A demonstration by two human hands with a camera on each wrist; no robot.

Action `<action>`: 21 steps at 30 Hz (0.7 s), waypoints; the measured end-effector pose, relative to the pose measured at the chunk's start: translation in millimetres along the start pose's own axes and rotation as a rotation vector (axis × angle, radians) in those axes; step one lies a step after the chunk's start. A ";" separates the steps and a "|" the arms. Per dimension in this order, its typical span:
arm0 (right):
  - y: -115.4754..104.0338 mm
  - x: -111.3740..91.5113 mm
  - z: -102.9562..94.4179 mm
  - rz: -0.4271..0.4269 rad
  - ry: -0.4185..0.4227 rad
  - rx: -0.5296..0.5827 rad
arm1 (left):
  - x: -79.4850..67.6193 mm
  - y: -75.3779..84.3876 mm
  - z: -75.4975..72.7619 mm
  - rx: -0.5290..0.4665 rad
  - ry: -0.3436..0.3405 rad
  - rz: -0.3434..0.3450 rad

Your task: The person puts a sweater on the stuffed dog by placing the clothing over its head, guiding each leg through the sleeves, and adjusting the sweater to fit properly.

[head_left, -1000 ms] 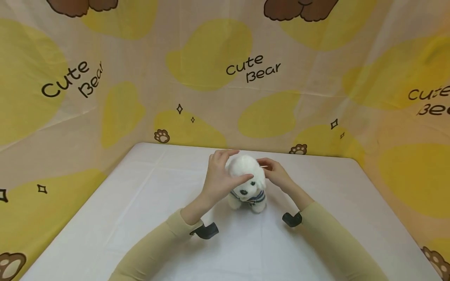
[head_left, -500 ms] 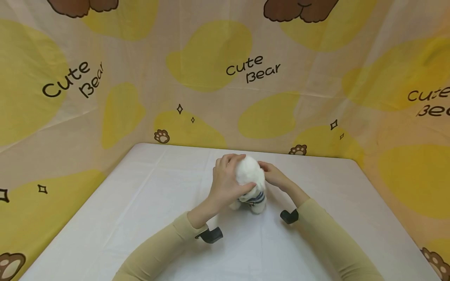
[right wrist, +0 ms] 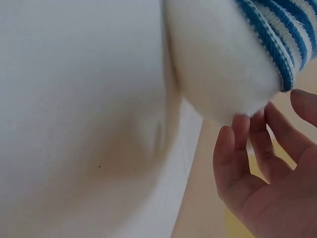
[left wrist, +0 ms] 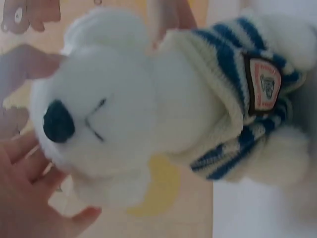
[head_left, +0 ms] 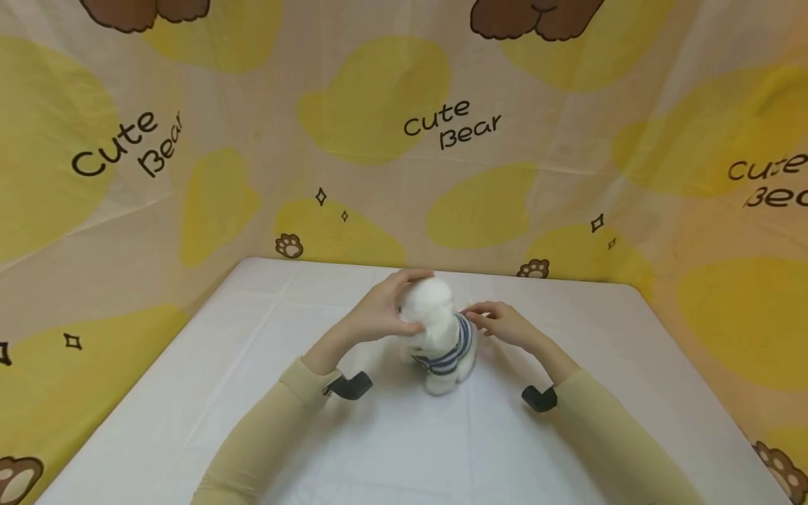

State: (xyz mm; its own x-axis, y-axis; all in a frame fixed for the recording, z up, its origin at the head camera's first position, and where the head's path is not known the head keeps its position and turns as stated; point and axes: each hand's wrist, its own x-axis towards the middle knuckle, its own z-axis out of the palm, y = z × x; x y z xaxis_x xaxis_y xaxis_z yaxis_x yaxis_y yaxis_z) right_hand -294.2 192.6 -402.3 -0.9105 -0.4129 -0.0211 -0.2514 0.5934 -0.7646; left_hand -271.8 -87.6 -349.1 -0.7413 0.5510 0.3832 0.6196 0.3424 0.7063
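Observation:
A white plush dog (head_left: 431,301) in a blue-and-white striped knit sweater (head_left: 451,354) stands upright on the white table, its head pointing left. My left hand (head_left: 376,308) holds the head, thumb on the near side and fingers over the far side. In the left wrist view, the dog's dark nose (left wrist: 58,121), stitched mouth and a sweater label (left wrist: 265,85) are visible. At the dog's rear is my right hand (head_left: 508,324); in the right wrist view its loosely bent fingertips (right wrist: 241,121) touch the white rump (right wrist: 223,64), with the thumb near the sweater hem.
The white-covered table (head_left: 240,365) extends around the toy. Yellow-patterned cloth (head_left: 379,140) with "Cute Bear" lettering rises behind and at both sides. A black wrist mount (head_left: 351,386) sticks out from the left cuff, and another black mount (head_left: 539,398) from the right.
The plush dog has turned from facing me to pointing left, showing its striped side. My left hand has moved left with the head; my right hand has shifted slightly right and nearer.

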 end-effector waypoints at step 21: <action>-14.0 -40.8 21.5 0.113 0.177 -0.052 | 16.2 -42.1 -40.0 -0.227 -0.210 0.000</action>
State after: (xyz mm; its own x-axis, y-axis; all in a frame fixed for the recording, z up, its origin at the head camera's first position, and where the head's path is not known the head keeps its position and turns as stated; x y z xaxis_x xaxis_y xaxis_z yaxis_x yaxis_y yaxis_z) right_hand -246.5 186.3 -404.5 -0.9762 -0.2165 0.0118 -0.1566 0.6662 -0.7292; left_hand -320.2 -123.5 -348.8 -0.6572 0.7043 0.2682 0.5284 0.1769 0.8303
